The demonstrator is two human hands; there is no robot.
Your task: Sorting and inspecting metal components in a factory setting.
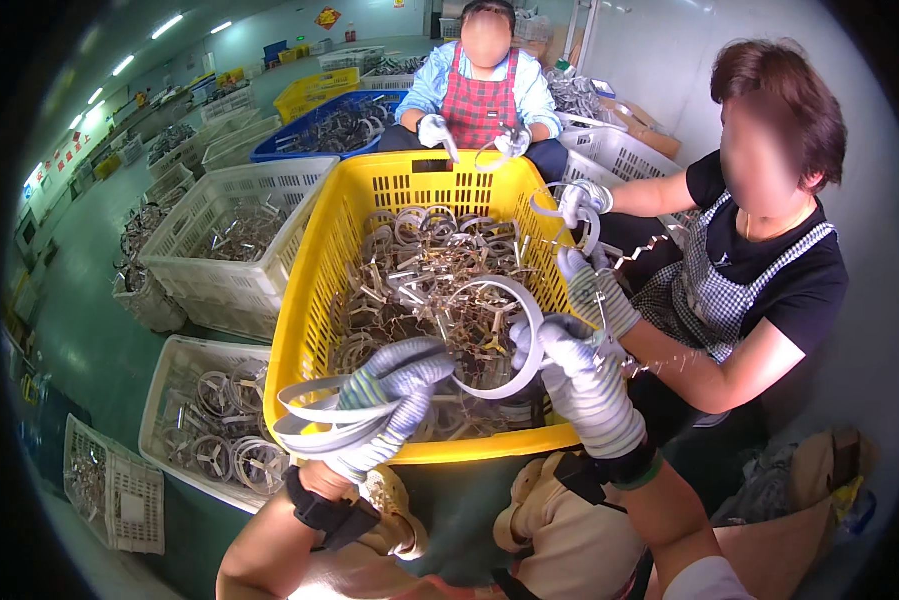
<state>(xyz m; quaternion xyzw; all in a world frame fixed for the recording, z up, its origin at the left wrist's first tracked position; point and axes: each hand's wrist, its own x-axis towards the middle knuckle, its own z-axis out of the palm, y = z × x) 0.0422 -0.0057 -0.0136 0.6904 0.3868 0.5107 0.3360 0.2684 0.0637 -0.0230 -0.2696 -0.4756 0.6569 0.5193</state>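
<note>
Okay so your left hand [394, 390] is curled around a few pale rings [341, 414], and your right hand [581, 380] looks to be pinching a single ring [534, 340] by its right side, over the near part of the yellow crate [489, 446]. Can't tell if your left fingertips touch that one too. Main worry imo: with the left grip that full, the bands could slide out if you loosen up for another. The single ring could also drop onto the tangled metal pieces [429, 275], and thin bits might snag your gloves. Watch your right: a co-worker's gloved hand [601, 300] is just beside yours, jagged strip [641, 252] nearby, so a quick swing could bump or scratch.
</note>
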